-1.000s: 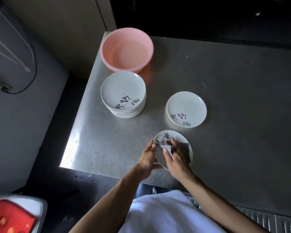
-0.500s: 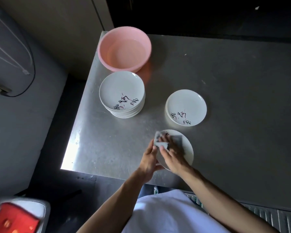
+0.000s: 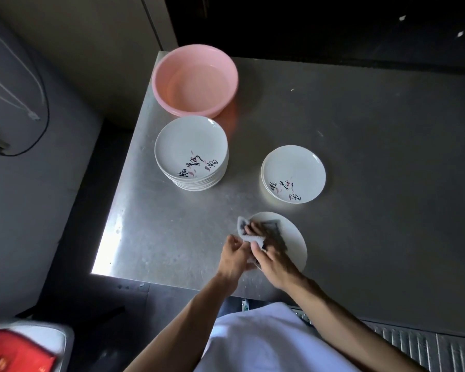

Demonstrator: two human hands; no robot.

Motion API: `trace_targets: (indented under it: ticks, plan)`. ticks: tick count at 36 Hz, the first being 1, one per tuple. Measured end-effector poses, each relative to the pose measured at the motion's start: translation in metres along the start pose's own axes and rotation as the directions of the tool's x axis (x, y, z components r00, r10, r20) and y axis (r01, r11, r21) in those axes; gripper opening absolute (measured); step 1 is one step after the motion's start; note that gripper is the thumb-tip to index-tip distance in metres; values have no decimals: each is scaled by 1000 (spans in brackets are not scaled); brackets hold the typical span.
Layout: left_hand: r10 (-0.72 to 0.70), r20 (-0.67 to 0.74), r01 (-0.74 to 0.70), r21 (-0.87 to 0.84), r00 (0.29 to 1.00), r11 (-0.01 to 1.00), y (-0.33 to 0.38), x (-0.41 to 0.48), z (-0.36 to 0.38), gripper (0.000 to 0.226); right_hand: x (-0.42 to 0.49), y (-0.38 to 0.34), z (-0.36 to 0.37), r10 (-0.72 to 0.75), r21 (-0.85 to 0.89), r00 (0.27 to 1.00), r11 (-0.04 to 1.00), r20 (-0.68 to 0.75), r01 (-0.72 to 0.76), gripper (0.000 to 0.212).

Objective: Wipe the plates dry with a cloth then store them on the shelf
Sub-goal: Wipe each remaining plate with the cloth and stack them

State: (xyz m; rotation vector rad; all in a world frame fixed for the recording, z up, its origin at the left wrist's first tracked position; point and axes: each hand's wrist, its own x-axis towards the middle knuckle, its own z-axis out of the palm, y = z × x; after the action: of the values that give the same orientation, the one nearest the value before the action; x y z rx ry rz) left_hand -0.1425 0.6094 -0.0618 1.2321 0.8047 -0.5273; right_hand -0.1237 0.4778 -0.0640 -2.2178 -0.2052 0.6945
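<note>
A small round white ceramic plate (image 3: 290, 238) with its face up is being dried at the near edge of the brushed steel table (image 3: 387, 157), well towards the person from the pink plastic basin (image 3: 195, 79) and a little to its right. The left hand (image 3: 234, 255) curls round the plate's near-left rim, though the folded grey cloth (image 3: 249, 237) hides exactly where its fingers meet the rim. The right hand (image 3: 275, 260) lies on top with the cloth pinched between thumb and fingers, pressed onto the plate's left half. So the two hands are close together, both clamped on the same job. Just on the near side of the basin stands a tall stack of white painted plates (image 3: 191, 146). A low pile of matching white plates (image 3: 293, 170) sits off to the basin's near right — probably the dried ones. That low pile lies straight beyond the hands and slightly right, nearer the cloth hand than the one holding the plate. Being round, the plate has no long axis to line up. No shelf is in view.
</note>
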Motion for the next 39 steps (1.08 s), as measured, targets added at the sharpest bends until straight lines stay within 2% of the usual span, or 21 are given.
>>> trace_targets:
  ticks: [1,3,4,6,7,9,11,13,15,17,18,20,23,26,29,30,32,34,35,37,39]
  plan:
    - [-1,20,1,-5,1000,1000,0,-1,-2,17,-3,-1,-4,-39,-66,999,997,12,40,65]
    - [3,60,-2,-17,998,1000,1,-2,-6,36,2,7,-3,-93,-244,991,968,-99,67,50]
    - [7,78,-5,-20,997,1000,3,-2,-7,46,7,14,-3,-51,-348,986,937,-160,-8,50]
    - [7,116,-7,4,993,1000,5,-2,-9,62,15,18,-6,223,-389,941,868,-254,-310,70]
    - [13,145,-18,33,989,999,8,-3,-9,63,18,20,-4,285,-377,925,851,-252,-365,80]
    - [31,199,-47,80,980,996,13,-6,-8,53,17,19,4,232,-314,950,904,-210,-290,88]
    - [39,214,-61,100,976,993,14,-5,-7,35,10,6,4,40,-147,994,988,-99,-54,77]
    - [22,202,-44,108,979,993,14,-5,-7,28,1,-3,1,-88,-65,996,994,27,90,61]
    - [23,192,-42,96,981,994,12,-6,-10,42,5,4,0,-45,-173,999,984,23,48,65]
    - [42,170,-51,51,985,997,10,-7,-11,55,12,13,0,70,-342,987,932,-144,-116,81]
    - [40,145,-43,19,989,999,8,-7,-11,59,15,14,-2,171,-375,959,894,-225,-247,78]
    - [17,86,-13,-41,996,999,7,-8,-9,55,21,11,-2,303,-338,913,858,-272,-386,65]
    - [-3,-10,3,-54,1000,999,8,-5,-8,20,21,-3,-2,199,-93,934,967,-296,-235,59]
    - [-12,-28,12,18,1000,1000,11,-1,-11,9,3,-22,-7,75,162,985,986,-154,-50,49]
    - [-7,11,7,11,1000,1000,9,0,-15,12,-3,-16,-2,-117,-10,993,993,3,117,48]
    - [-7,15,7,2,1000,1000,8,1,-17,16,-1,-10,0,-112,-77,994,991,3,112,53]
    - [-12,27,12,-23,1000,1000,9,1,-19,29,8,4,4,35,-245,993,968,-109,-61,66]
    - [1,70,0,-11,998,1000,11,2,-20,42,13,9,3,234,-282,947,914,-218,-291,75]
    - [9,105,-11,14,994,1000,13,1,-19,45,12,7,2,277,-259,936,908,-216,-329,74]
    - [23,171,-37,76,985,996,17,-2,-16,47,6,-4,1,242,-126,966,959,-91,-252,63]
    - [28,189,-49,104,982,993,17,-2,-17,31,-5,-20,-6,180,-52,980,983,88,-176,55]
